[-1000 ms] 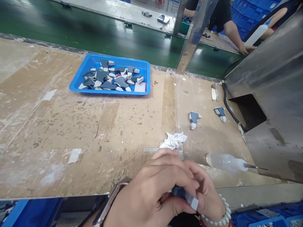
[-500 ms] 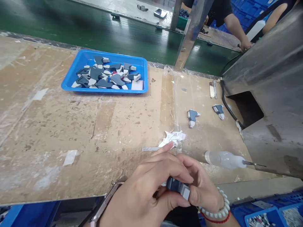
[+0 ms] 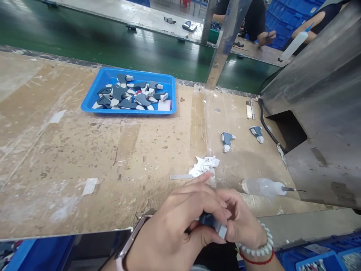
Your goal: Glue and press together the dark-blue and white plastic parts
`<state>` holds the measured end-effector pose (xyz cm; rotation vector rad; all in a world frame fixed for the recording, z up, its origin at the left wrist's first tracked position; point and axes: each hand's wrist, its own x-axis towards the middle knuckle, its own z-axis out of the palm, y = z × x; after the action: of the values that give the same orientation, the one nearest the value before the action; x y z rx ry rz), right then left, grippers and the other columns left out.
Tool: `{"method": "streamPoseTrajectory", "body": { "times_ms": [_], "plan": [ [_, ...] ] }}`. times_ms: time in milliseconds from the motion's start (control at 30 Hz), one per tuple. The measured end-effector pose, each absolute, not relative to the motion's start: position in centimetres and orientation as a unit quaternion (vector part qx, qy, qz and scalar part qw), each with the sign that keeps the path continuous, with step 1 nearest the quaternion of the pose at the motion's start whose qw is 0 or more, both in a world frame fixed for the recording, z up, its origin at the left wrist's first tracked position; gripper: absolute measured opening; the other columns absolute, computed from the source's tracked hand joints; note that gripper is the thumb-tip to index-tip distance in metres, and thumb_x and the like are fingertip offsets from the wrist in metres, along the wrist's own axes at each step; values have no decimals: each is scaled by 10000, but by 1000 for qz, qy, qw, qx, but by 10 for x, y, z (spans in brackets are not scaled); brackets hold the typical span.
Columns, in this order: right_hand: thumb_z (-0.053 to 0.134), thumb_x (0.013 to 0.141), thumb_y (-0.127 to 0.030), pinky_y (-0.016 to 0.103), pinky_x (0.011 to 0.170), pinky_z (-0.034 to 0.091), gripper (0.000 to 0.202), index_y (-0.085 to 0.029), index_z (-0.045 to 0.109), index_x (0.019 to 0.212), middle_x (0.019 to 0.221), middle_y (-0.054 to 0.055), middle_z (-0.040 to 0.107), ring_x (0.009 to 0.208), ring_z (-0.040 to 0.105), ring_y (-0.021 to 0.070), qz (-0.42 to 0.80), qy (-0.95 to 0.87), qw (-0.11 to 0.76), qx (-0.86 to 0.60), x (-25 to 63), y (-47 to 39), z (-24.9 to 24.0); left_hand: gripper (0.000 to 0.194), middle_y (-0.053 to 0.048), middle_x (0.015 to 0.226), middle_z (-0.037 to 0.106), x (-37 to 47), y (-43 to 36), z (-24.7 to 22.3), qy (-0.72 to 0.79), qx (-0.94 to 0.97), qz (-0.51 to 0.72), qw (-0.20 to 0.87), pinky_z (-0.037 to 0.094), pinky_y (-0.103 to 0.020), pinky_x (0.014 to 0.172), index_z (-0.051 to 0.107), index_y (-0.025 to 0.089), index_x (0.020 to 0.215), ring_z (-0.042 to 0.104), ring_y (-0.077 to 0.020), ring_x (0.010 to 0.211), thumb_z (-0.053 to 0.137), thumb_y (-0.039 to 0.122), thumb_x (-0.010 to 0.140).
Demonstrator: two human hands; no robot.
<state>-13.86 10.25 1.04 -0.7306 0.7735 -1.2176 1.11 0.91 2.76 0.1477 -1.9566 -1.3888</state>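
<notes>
Close to the table's front edge, both hands grip one small dark grey part with a light grey block end (image 3: 221,229). My left hand (image 3: 183,214) wraps round its dark body, the thumb pressing from below. From the other side, my right hand (image 3: 241,224) pinches it near the light end; much of the part is hidden by the fingers. A crumpled white tissue (image 3: 205,165) and a flat metal strip (image 3: 181,176) lie just beyond the left fingers. To the right, a clear squeeze bottle with a needle tip (image 3: 262,187) lies on its side.
A blue tray (image 3: 128,112) of similar grey and white parts stands at the back. Two parts (image 3: 226,140) (image 3: 257,133) lie at right, near a metal housing (image 3: 324,113). A green conveyor belt (image 3: 93,41) runs behind, where a co-worker's hand (image 3: 266,38) shows.
My hands keep the same grip on the part, with little movement. The view has shifted slightly. Across the belt, a co-worker's hand has lifted.
</notes>
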Motion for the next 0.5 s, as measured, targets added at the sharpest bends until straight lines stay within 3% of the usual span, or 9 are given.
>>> {"method": "streamPoseTrajectory", "body": {
  "times_ms": [200,367,500],
  "plan": [
    [758,811,-572,282,602,485,416,-176,652,879,691,28,608,606,552,153,-536,370,668,-359,-139,99,16,186,7,961,766,14,10,24,-758,73,-532,370,418,-292,1142,594,214,1013,724,-107,906,715,170,879],
    [725,823,-615,329,751,549,490,-161,748,1007,769,57,676,696,632,182,-543,376,652,-372,-130,106,17,277,0,908,793,17,11,28,-748,56,-544,376,414,-344,1139,603,214,1059,755,-131,849,780,282,856],
    [759,794,-606,344,836,568,467,-184,763,995,860,73,747,779,706,215,-587,329,649,-355,-113,113,13,327,-1,876,802,23,14,36,-750,28,-545,373,422,-330,1109,605,207,1065,754,-140,843,812,287,824]
  ]
}}
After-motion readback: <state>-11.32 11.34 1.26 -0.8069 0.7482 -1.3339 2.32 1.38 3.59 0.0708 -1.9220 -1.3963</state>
